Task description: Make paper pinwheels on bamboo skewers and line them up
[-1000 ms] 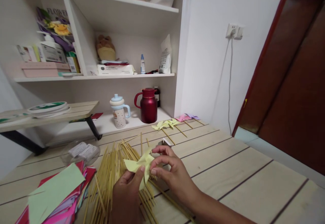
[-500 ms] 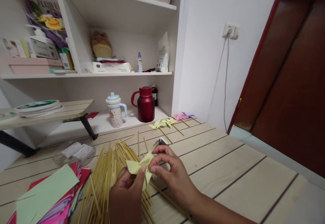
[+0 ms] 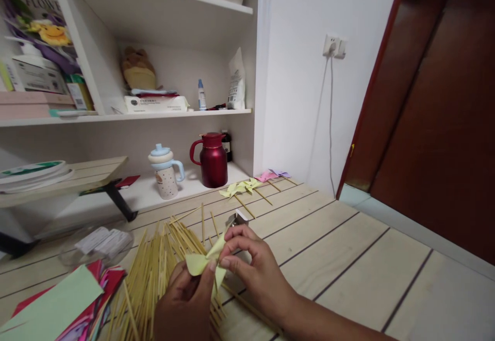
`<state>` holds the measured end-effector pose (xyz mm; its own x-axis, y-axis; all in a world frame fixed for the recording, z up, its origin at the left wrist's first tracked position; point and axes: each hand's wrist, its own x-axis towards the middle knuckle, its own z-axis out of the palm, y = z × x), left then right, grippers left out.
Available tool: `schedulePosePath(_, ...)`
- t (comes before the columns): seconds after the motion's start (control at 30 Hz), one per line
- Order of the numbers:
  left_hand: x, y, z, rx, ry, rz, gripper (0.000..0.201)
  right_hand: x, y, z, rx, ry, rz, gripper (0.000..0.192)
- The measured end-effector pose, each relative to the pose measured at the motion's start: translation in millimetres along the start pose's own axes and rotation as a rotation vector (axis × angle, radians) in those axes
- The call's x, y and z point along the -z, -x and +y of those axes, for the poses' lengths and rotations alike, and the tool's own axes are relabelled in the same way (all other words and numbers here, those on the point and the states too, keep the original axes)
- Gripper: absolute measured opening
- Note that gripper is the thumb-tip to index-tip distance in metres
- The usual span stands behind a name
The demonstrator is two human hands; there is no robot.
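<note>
Since a second ago your head has turned a little to the right, so the shelves and the table things sit further left in view, while your hands have kept the same pinch on the paper and dropped slightly lower in the picture. Your left hand point(image 3: 185, 302) grips the pale yellow folded paper pinwheel point(image 3: 204, 262) from below, thumb pressed on its middle; your right hand point(image 3: 253, 269) closes thumb and forefinger narrowly on the pinwheel's centre from the right. The pinwheel hangs just above the heap of thin bamboo sticks point(image 3: 158, 274), near the front edge of the pale wooden plank table point(image 3: 348, 258). Coloured paper sheets, green on top of pink and red point(image 3: 50, 307), lie at the front left corner. Towards the far edge lie finished yellow pinwheels on sticks point(image 3: 240, 189) and, beside them, pink and purple ones point(image 3: 273, 175). Behind the table, on the low white shelf, stand a dark red jug point(image 3: 212, 159) and a speckled cup with a blue lid point(image 3: 165, 171).
</note>
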<state>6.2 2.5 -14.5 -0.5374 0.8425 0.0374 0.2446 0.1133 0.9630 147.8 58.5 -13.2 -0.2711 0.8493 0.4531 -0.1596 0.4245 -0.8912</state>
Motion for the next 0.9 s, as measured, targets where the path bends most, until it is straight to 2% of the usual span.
schedulePosePath(0.17,1.3,-2.1,2.2,0.061,-0.038,-0.011,0.039,1.2,0.3,-1.2,0.019,-0.002,-0.008,0.015)
schedulePosePath(0.33,0.4,1.6,6.3,0.054,0.014,-0.002,0.037,1.9,0.6,-1.6,0.017,0.013,-0.014,0.016)
schedulePosePath(0.53,-1.3,1.2,6.3,0.109,0.021,0.017,0.038,2.8,1.0,-3.2,0.02,0.042,-0.019,0.015)
schedulePosePath(0.7,0.7,2.7,13.1,0.034,0.038,-0.038,0.031,2.9,1.6,-3.0,0.017,0.042,-0.019,0.016)
schedulePosePath(0.9,-3.3,7.0,15.2,-0.05,0.031,0.022,0.026,2.4,0.8,-2.9,0.003,0.03,-0.018,0.016)
